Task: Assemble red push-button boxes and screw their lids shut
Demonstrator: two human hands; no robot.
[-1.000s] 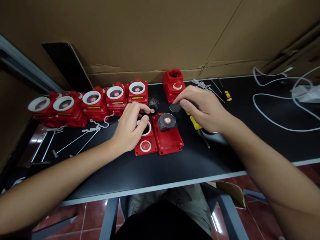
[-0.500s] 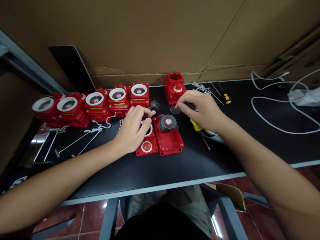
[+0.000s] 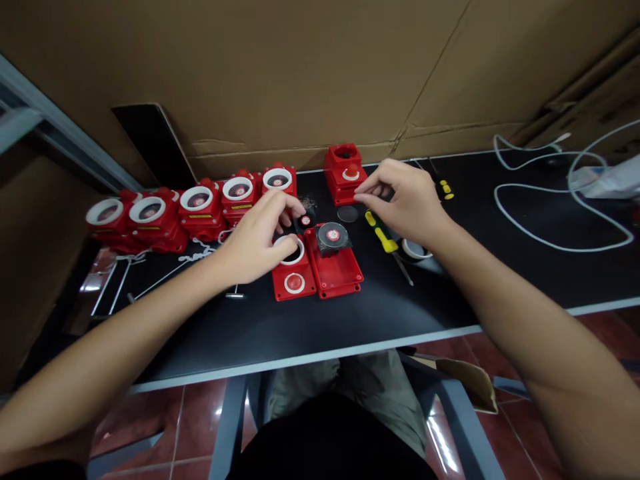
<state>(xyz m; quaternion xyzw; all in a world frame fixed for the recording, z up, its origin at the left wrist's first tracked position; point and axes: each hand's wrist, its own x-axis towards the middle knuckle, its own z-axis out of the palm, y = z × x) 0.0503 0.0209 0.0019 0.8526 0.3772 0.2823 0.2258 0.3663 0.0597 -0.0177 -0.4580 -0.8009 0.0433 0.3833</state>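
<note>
My left hand rests over a red cover with a white ring and a red button; its thumb lies at the ring and its fingers are spread apart. Beside the cover lies an open red box, with a black part bearing a clear round disc across its far end. My right hand hovers with thumb and fingertips pinched; anything between them is too small to make out. Just below those fingertips lies a loose clear disc. A small black part with a red label sits beyond the cover.
Several assembled red call boxes stand in a row at the left. Another red box is at the back. A yellow-handled screwdriver and a white ring lie by my right forearm. A white cable loops at the right.
My right hand has lifted slightly away from the loose clear disc, still pinched. My left hand's fingers have spread a little over the cover. The view has shifted slightly.
</note>
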